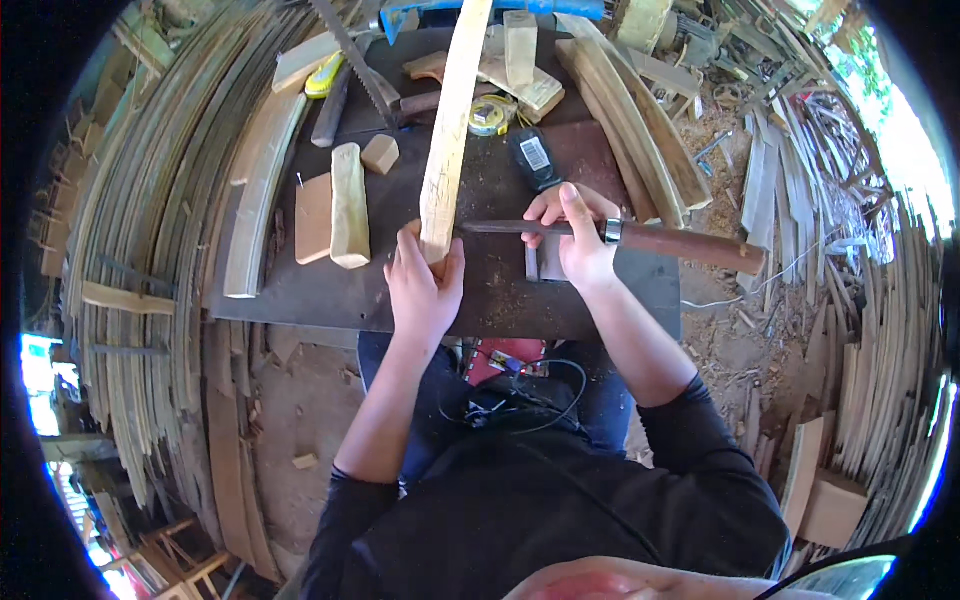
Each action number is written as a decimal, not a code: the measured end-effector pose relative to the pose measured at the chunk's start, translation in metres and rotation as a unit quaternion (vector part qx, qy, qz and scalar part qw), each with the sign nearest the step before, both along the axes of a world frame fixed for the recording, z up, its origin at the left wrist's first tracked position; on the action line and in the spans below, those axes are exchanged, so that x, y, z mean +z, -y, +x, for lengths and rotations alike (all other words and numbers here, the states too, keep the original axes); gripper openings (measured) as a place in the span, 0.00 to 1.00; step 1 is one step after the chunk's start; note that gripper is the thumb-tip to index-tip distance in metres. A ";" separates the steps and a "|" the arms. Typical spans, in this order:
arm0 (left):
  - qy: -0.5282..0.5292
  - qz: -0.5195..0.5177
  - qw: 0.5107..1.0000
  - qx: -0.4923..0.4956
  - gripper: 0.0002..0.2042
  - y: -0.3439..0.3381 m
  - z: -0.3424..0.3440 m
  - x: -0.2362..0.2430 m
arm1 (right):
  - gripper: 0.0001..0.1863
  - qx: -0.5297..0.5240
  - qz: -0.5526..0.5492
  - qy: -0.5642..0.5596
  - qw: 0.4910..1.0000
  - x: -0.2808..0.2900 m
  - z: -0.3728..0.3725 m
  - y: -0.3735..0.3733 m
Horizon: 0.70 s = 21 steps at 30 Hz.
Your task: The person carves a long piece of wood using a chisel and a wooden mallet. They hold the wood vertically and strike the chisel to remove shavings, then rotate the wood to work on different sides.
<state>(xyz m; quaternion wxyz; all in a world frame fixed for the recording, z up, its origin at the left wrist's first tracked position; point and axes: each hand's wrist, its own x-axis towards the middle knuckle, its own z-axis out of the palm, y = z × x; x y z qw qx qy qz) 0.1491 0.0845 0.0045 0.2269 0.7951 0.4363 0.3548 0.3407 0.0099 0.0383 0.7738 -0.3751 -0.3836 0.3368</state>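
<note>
My left hand (425, 285) is closed round the near end of a long pale wood strip (455, 130), which slants up and away across the dark work table (320, 298). In my right hand (580, 235) is a dark blade with a long wooden handle (690, 247) and a shiny metal collar. My fingers grip it at the blade side of the collar, thumb raised along it. The blade points left, its tip close to the strip's near end; I cannot tell if they touch. Left of the strip stand a wood block (350, 205) and a small cube-like block (380, 154).
Beyond my hands lie a yellow tape measure (490, 115), a black device with a white label (534, 158), a handsaw (358, 68) and a blue metal tool (500, 8). Curved wood pieces (625, 130) lie along the right edge. Stacked planks (160, 200) flank the left side.
</note>
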 end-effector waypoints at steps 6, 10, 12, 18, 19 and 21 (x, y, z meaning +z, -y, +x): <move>0.008 -0.007 1.000 -0.004 0.16 -0.001 0.005 0.009 | 0.32 -0.035 0.094 0.068 0.993 0.034 0.008 -0.017; 0.004 0.018 1.000 0.009 0.15 -0.003 0.000 0.006 | 0.30 0.162 0.091 -0.021 0.982 0.089 0.013 -0.042; 0.013 -0.006 1.000 0.015 0.14 -0.001 -0.002 0.011 | 0.30 0.188 0.102 0.007 0.977 0.118 0.011 -0.070; 0.000 -0.015 1.000 -0.011 0.14 0.000 0.001 0.012 | 0.27 0.286 0.121 0.010 0.950 0.157 0.026 -0.126; 0.006 -0.010 1.000 -0.009 0.14 0.001 0.000 0.013 | 0.28 0.250 0.100 0.023 0.963 0.160 0.022 -0.127; 0.007 -0.012 1.000 -0.007 0.14 0.000 -0.002 0.013 | 0.29 0.175 0.059 0.049 0.982 0.164 0.014 -0.121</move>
